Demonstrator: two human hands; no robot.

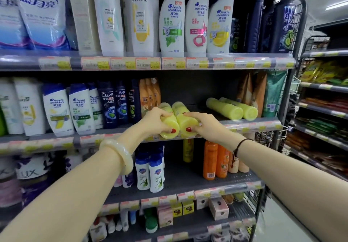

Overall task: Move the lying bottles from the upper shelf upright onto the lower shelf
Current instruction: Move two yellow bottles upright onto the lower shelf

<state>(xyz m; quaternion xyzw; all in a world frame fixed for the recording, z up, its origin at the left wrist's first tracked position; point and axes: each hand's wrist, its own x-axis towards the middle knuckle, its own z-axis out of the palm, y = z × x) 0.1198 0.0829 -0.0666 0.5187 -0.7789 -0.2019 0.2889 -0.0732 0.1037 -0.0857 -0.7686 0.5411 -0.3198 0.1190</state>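
Several yellow-green bottles lie on their sides on the upper shelf (250, 124). My left hand (157, 120) is closed around one lying bottle (168, 124), whose base sticks out over the shelf edge. Right beside it, my right hand (199, 124) grips a second lying bottle (183, 118). Two more lying bottles (225, 108) (243, 108) rest further right on the same shelf. On the lower shelf (188, 175) one yellow bottle (188, 151) stands upright at the back.
Orange bottles (210, 160) and peach ones stand right of the upright yellow bottle. Small white bottles (148, 172) stand on its left. Dark Clear bottles (108, 104) and orange bottles (148, 94) stand left of my hands. A wire rack (323, 109) stands on the right.
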